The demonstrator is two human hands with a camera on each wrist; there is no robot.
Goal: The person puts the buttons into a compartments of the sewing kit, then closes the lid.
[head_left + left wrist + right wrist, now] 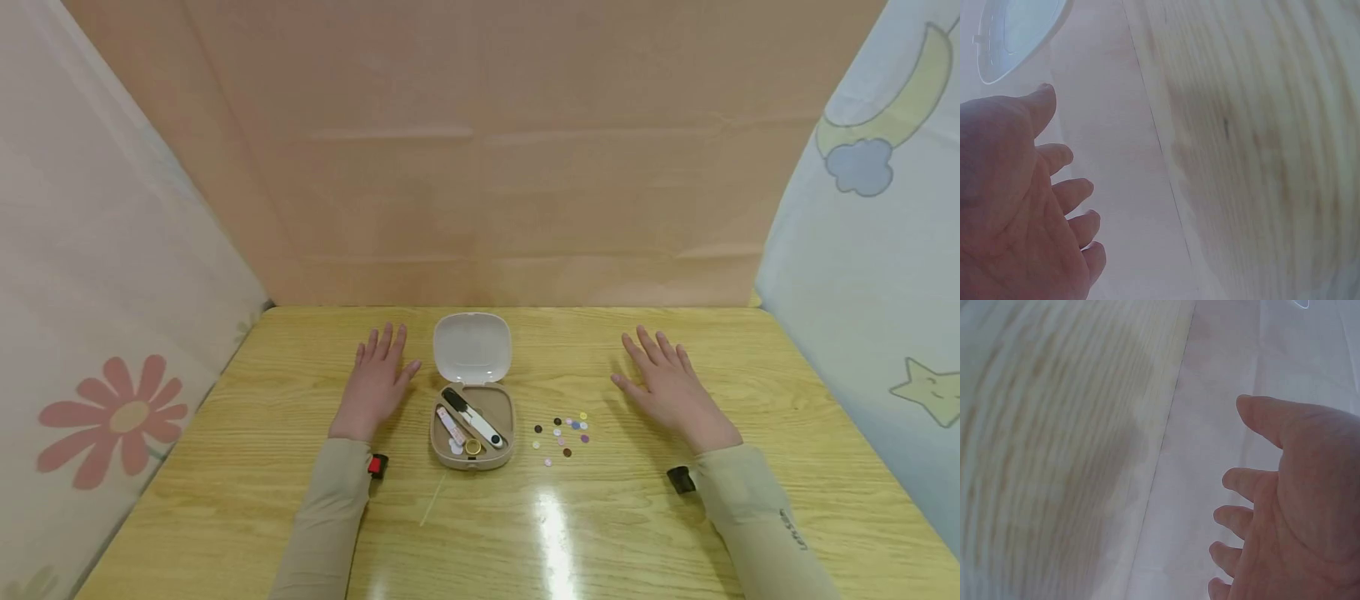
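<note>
A small beige case (501, 408) stands with its lid (472, 346) raised, between the hands. Inside it lie black-and-white thread snips (480, 423), a pink-and-white rolled tape or packet (451, 426), a gold ring-shaped piece (472, 447) and some white discs (455, 447). Several loose buttons (567, 452) in mixed colours are scattered right of the case. My left hand (375, 387) is left of the case, fingers spread and holding nothing; the lid's edge (1054, 28) shows beyond its thumb. Over on the right, my right hand (670, 387) is likewise spread, nearest to the buttons, holding nothing.
The wooden table (600, 533) runs back to an orange-pink cloth (480, 167). Patterned cloths hang at the left (112, 250) and right (862, 275). A thin pale strip (432, 500) lies in front of the case. Each wrist wears a dark camera mount.
</note>
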